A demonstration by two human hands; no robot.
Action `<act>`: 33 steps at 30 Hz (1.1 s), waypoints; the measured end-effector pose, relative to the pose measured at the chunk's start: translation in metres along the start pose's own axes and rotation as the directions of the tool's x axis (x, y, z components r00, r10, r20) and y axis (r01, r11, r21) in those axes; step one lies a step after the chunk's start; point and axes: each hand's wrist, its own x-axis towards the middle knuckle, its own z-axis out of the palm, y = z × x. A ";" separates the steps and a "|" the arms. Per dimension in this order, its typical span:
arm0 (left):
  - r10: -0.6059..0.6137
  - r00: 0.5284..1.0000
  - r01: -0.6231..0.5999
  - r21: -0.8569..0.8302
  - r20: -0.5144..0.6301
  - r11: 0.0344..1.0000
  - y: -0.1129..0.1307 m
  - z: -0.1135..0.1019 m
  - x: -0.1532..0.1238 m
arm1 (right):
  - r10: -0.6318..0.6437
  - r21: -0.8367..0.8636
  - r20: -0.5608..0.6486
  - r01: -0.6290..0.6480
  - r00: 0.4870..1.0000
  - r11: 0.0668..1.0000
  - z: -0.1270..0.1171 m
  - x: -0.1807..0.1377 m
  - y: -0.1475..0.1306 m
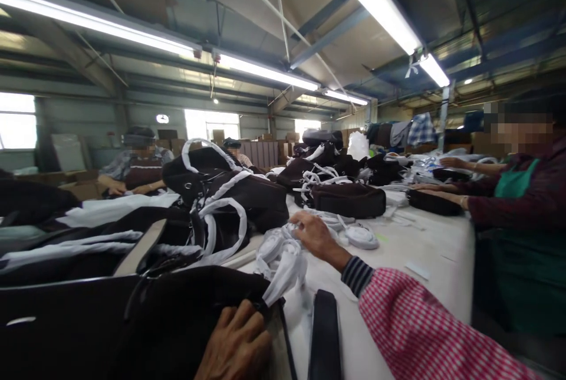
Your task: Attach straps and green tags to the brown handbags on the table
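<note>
Indoors, under a sloping, beamed roof [198, 8].
Lit by long strip lights [374, 5] overhead, also by bright windows [16, 121]; enclosed by dull grey-green walls [95, 123]; stacked with boxes [177, 147] toward the back; furnished with a white worktop [442, 241].

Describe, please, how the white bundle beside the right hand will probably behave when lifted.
The white bundle would probably bend easily, since its strips curl into loops. It may be light, as its wrapping looks thin. Its lower end might trail, because it fans out near the left hand.
</note>
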 end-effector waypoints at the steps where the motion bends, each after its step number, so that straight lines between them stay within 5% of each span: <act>1: 0.007 1.000 -0.007 0.000 -0.009 1.000 -0.002 0.003 0.000 | -0.050 -0.015 0.064 0.051 0.997 0.999 0.009 0.013 -0.002; 5: 0.025 0.996 -0.028 -0.034 -0.081 0.999 -0.016 0.028 0.001 | -0.166 -0.102 0.322 0.209 0.932 0.973 0.048 0.040 -0.016; 8: 0.011 0.987 -0.018 -0.043 -0.160 0.999 -0.022 0.052 0.005 | -0.170 -0.167 0.393 0.252 0.903 0.953 0.061 0.043 -0.020; 12: -0.029 0.979 0.010 -0.092 -0.203 0.996 -0.019 0.057 0.008 | -0.158 -0.233 0.345 0.248 0.925 0.940 0.048 0.040 -0.018; 16: -0.075 0.990 0.057 -0.148 -0.123 0.987 -0.007 0.025 0.001 | -0.109 -0.289 0.153 0.150 0.982 0.946 0.004 0.027 -0.019; 21: -0.131 0.986 0.107 -0.211 -0.106 0.972 -0.001 -0.005 -0.008 | -0.070 -0.281 -0.021 0.061 0.997 0.958 -0.064 -0.034 -0.014; 24: -0.153 0.980 0.126 -0.201 -0.126 0.971 0.000 -0.007 -0.010 | -0.091 -0.211 -0.062 0.076 0.994 0.974 -0.079 -0.098 -0.005; 29: -0.054 0.974 0.033 -0.096 -0.222 0.995 0.002 -0.007 -0.015 | -0.053 -0.222 0.218 0.102 0.975 0.970 -0.065 -0.191 -0.001; 33: 0.034 0.972 -0.059 -0.103 -0.234 0.993 -0.002 -0.006 -0.015 | -0.052 -0.119 0.303 0.092 0.952 0.989 -0.071 -0.208 -0.001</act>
